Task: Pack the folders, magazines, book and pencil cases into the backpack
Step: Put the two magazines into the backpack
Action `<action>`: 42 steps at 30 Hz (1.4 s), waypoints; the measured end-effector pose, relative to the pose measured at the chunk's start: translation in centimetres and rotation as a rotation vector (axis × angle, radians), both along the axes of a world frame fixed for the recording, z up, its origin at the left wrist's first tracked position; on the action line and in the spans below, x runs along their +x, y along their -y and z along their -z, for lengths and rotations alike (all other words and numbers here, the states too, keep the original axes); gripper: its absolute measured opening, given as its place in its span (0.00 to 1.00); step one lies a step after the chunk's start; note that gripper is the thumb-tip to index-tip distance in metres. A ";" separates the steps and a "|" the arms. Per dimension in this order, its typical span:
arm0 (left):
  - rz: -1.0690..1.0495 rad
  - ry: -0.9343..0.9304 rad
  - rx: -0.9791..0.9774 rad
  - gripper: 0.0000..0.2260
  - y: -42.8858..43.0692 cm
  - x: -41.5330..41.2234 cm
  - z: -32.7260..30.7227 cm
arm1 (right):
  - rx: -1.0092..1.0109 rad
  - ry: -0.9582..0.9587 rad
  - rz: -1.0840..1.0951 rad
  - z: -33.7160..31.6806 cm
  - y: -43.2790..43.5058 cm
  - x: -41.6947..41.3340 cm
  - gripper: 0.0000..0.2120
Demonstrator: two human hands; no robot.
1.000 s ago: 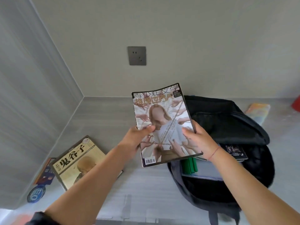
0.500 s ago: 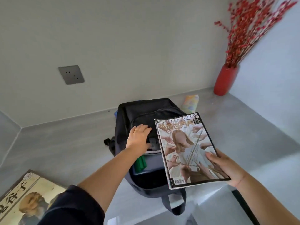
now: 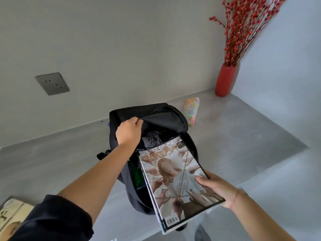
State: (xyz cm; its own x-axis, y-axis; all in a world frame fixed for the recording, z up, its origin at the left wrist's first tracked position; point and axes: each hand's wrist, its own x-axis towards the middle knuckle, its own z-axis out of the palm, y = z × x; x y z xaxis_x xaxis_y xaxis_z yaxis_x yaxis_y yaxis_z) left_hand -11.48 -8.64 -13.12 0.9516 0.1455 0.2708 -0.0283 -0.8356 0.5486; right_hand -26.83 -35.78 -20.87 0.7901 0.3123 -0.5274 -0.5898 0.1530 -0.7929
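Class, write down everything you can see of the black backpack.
The backpack is black, soft fabric, lying on the grey counter with its main pocket unzipped. The left hand grips its top flap, holding it up. Inside show a green item and a dark printed cover. The right hand holds a magazine over its mouth.

Tall red ceramic vase point(image 3: 225, 80) stands in the far right corner, holding red berry branches point(image 3: 243, 28). Grey square wall socket point(image 3: 52, 83), far left.
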 end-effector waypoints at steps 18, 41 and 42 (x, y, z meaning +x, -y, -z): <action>0.100 -0.022 0.055 0.10 -1.0 -1.7 1.4 | -0.695 0.343 0.166 1.8 -6.5 15.5 0.22; -0.654 -0.145 -0.190 0.14 -21.8 -16.5 8.9 | -0.379 0.364 -0.642 -0.1 -34.2 6.4 0.13; -0.746 -0.159 -0.227 0.14 -23.3 -18.1 9.7 | -0.392 0.346 -0.675 0.7 -35.8 5.9 0.15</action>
